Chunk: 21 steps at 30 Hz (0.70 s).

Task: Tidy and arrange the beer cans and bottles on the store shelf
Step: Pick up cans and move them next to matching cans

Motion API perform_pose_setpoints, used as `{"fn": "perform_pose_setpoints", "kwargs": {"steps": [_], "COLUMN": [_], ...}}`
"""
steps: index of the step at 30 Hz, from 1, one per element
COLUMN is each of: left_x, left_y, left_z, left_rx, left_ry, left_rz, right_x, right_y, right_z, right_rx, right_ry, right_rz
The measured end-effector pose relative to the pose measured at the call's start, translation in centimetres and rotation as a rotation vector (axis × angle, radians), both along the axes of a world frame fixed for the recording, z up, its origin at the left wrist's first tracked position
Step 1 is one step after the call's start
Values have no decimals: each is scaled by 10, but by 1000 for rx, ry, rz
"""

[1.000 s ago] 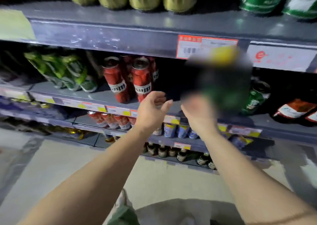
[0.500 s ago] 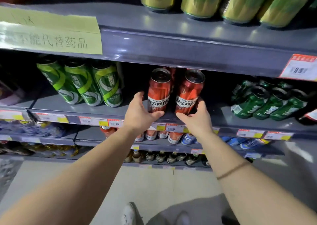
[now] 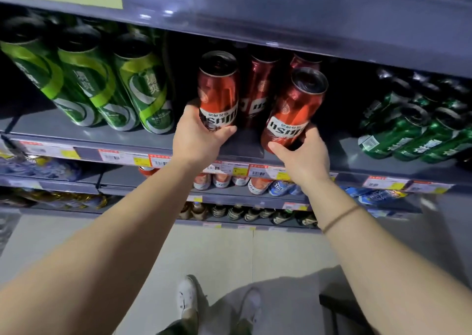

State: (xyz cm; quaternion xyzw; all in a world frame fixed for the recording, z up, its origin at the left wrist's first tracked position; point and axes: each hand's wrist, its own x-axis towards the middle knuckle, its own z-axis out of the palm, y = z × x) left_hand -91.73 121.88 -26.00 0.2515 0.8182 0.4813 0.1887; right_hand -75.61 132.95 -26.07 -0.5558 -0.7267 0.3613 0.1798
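A shopper's left hand (image 3: 198, 137) and right hand (image 3: 302, 153) each closed a grip around the base of a tall red beer can on the middle store shelf (image 3: 132, 140), fingers wrapped low near the white label band. The left red can (image 3: 218, 89) stood close to upright at about 11 o'clock from the left hand; the right red can (image 3: 293, 110) leaned toward 1 o'clock, its base apparently lifted or tipped off the shelf near the front edge.

The risk lay in that lean. Held only at the bottom, the top-heavy right can could have pivoted out of the fingers and dropped toward the floor (image 3: 153, 245), or knocked the two red cans behind (image 3: 258, 92), which stood just at the back of the row. A slip on the left might have pushed a can against the light green cans (image 3: 143, 89) at 9 o'clock, themselves leaning and touching one another. The dark green cans (image 3: 408, 128) at 3 o'clock sat well apart and looked safe.

Every can in view appeared sealed; the tops were in shadow, so whether any tab was lifted could not be told. Lower shelves held further cans and a row of bottles (image 3: 245, 213), untouched, with price tags (image 3: 158, 160) lining the shelf fronts.
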Motion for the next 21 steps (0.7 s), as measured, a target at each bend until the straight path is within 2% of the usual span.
{"fn": "perform_pose_setpoints", "kwargs": {"steps": [21], "left_x": [-29], "left_y": [31], "left_z": [-20], "left_rx": [132], "left_ry": [27], "left_rz": [-21], "right_x": [6], "right_y": [2], "right_z": [-10], "right_rx": [40], "right_ry": [1], "right_rz": [145]}}
